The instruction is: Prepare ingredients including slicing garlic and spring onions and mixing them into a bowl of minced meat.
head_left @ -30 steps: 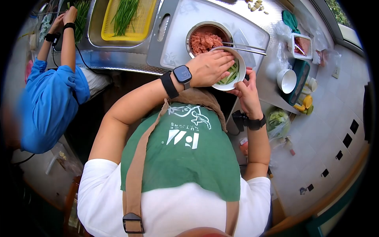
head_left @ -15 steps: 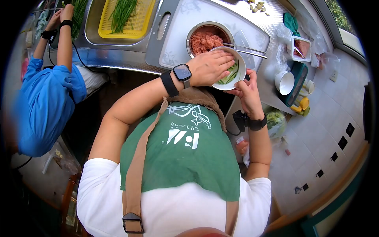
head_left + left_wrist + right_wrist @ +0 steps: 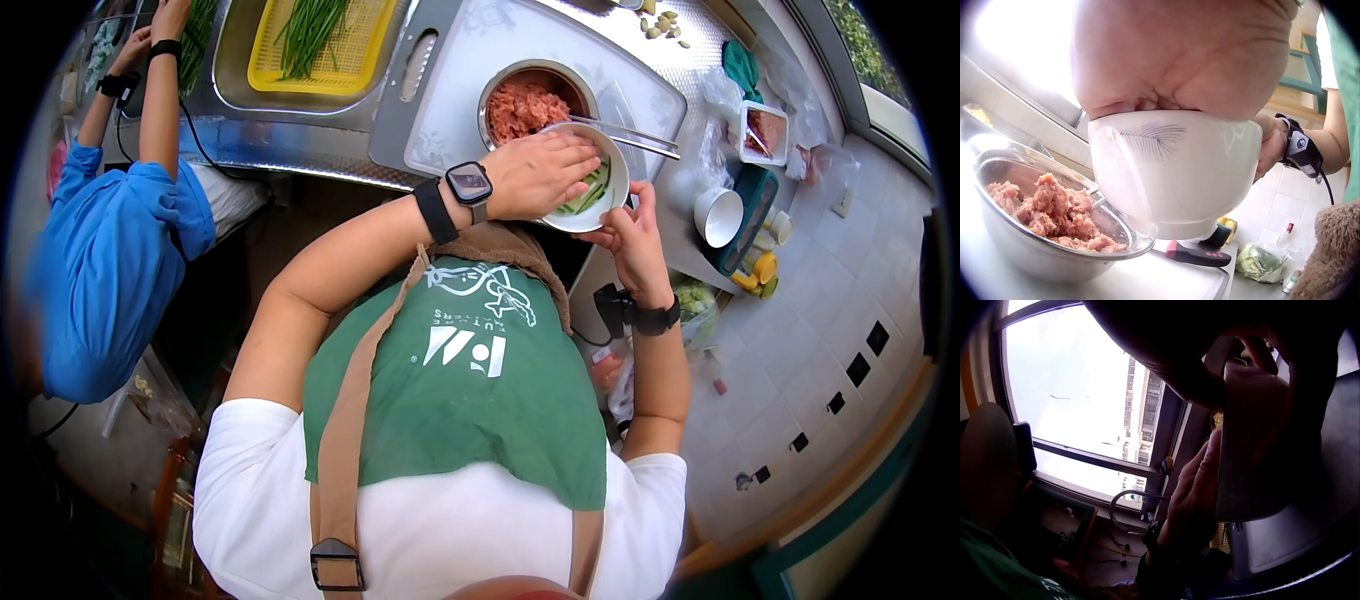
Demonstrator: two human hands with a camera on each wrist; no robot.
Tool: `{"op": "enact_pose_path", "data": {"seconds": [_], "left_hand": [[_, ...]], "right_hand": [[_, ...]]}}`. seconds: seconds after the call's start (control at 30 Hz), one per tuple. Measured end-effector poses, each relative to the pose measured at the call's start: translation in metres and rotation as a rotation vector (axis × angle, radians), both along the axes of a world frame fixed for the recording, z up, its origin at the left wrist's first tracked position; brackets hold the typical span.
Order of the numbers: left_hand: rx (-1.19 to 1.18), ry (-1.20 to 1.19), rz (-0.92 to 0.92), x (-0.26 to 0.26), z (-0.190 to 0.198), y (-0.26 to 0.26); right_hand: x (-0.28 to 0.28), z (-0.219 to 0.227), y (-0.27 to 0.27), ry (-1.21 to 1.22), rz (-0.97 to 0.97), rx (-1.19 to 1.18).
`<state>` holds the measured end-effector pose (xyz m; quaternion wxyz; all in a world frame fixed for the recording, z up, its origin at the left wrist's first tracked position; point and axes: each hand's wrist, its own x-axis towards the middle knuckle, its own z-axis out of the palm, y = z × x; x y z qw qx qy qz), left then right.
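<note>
A white bowl (image 3: pixel 1172 169) with a grey feather pattern is tilted beside a steel bowl (image 3: pixel 1054 265) of minced meat (image 3: pixel 525 108). My left hand (image 3: pixel 540 175) lies across the white bowl's mouth, its fingers straight and together. Green strips (image 3: pixel 592 195) show inside, past the fingertips; the hand hides the other part. My right hand (image 3: pixel 635 240) grips the white bowl at its near right rim, thumb on the edge. Chopsticks (image 3: pixel 640 138) lean out of the steel bowl towards the right.
The steel bowl stands on a cutting board (image 3: pixel 450 130). A knife handle (image 3: pixel 1200 255) lies near the board's edge. Leftward, a yellow basket (image 3: pixel 262 60) of green stalks sits in the sink. Another person in blue (image 3: pixel 120 260) stands there. A small white bowl (image 3: pixel 718 218) is at right.
The head view has shifted slightly. Both hands keep their places on the white bowl, and the steel bowl stays beside it.
</note>
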<state>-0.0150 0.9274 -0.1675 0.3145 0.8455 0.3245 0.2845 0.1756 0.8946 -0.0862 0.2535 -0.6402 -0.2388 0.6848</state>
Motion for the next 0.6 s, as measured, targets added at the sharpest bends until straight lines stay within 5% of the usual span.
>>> {"op": "enact_pose_path", "data": {"seconds": [0.6], "left_hand": [[-0.008, -0.053, 0.036, 0.0057, -0.0097, 0.0013]], "right_hand": [[0.0007, 0.0033, 0.0086, -0.066, 0.037, -0.025]]}}
